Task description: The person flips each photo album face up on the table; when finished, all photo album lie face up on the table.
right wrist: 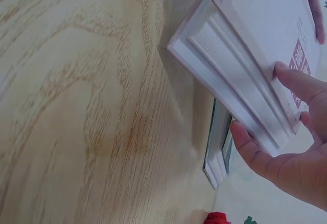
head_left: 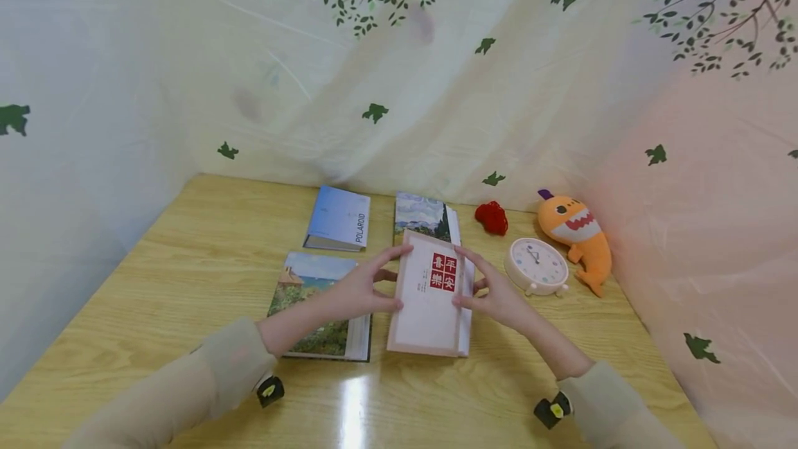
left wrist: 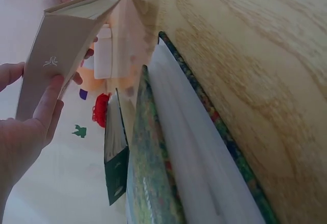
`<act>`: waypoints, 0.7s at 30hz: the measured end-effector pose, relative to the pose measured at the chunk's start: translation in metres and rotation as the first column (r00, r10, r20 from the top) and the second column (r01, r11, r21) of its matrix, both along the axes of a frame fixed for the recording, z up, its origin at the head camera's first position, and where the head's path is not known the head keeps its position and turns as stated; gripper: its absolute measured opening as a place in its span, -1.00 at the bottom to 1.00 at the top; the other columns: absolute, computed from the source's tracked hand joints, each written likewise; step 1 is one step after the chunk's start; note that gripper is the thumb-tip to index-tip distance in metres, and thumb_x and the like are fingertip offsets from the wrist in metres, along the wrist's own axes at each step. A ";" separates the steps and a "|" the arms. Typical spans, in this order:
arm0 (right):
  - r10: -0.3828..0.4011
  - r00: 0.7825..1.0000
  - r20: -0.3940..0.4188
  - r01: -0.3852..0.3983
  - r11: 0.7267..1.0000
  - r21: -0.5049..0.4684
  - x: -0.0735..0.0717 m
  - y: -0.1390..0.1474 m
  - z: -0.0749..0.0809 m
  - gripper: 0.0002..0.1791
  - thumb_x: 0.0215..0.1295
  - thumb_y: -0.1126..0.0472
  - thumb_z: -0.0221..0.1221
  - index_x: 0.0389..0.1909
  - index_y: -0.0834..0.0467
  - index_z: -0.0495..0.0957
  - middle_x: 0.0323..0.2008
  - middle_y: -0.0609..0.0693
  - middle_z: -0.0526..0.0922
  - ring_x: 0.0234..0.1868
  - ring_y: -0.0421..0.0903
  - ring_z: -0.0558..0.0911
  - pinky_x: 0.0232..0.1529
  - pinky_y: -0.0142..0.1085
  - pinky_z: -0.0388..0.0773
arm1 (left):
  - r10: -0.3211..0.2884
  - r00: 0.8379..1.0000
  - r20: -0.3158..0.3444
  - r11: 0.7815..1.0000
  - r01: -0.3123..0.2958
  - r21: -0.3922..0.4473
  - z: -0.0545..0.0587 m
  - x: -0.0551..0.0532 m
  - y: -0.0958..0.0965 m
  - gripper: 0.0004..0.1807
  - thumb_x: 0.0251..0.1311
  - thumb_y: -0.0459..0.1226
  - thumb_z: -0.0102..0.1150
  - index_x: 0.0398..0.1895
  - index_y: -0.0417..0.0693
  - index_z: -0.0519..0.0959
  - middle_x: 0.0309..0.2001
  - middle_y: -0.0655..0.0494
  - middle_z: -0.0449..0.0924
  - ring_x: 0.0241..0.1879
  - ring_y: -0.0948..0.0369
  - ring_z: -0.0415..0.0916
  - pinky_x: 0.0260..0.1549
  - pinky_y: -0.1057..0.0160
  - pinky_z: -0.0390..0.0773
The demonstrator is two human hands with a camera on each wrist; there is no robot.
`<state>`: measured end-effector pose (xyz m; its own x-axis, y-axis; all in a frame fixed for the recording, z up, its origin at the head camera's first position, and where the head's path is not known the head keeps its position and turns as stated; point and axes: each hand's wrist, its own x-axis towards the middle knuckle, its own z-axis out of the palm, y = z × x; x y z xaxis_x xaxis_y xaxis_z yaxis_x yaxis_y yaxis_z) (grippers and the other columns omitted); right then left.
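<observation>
A thick, pale pink photo album [head_left: 427, 324] with a red block of Chinese characters on its cover is held tilted just above the table. My left hand [head_left: 355, 293] grips it along the spine, and in the left wrist view its fingers lie against the plain spine [left wrist: 48, 55]. On the opposite side my right hand [head_left: 501, 300] holds the page edge. The right wrist view shows the right thumb and fingers [right wrist: 250, 147] around the album's loose edge, where the thick pages [right wrist: 230, 65] fan slightly apart.
Left of the held album lies a landscape-painted album [head_left: 318, 338], with a blue POLAROID album [head_left: 339, 220] behind it. Another painted album [head_left: 420, 217] is partly covered by the held one. At right are a red bundle [head_left: 492, 218], a round clock [head_left: 537, 263] and an orange plush shark [head_left: 582, 244].
</observation>
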<state>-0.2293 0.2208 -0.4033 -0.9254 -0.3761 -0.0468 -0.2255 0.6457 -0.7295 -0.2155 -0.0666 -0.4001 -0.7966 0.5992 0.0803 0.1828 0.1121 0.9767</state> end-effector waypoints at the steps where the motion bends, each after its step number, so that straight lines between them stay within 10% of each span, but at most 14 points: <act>1: 0.000 1.000 0.003 0.000 1.000 0.007 0.000 0.001 0.000 -0.02 0.02 -0.02 0.39 0.39 -0.46 0.01 0.40 0.05 0.14 -0.17 0.01 0.55 -0.28 -0.28 0.57 | 0.007 1.000 0.005 1.000 -0.007 -0.011 -0.001 -0.001 0.001 0.04 -0.02 -0.51 0.29 0.46 0.37 0.03 0.45 0.07 -0.02 0.20 -0.07 0.35 -0.17 0.20 0.63; 21: 0.104 0.994 0.047 -0.106 0.992 0.063 -0.014 0.011 -0.007 -0.06 0.01 0.05 0.41 0.39 -0.33 0.12 0.40 0.05 0.15 -0.09 0.01 0.53 -0.14 -0.25 0.61 | 0.080 0.992 -0.100 0.950 -0.106 -0.294 -0.023 -0.016 -0.003 0.03 -0.14 -0.47 0.40 0.45 0.15 0.12 0.32 -0.03 0.26 0.06 0.04 0.44 -0.29 0.27 0.62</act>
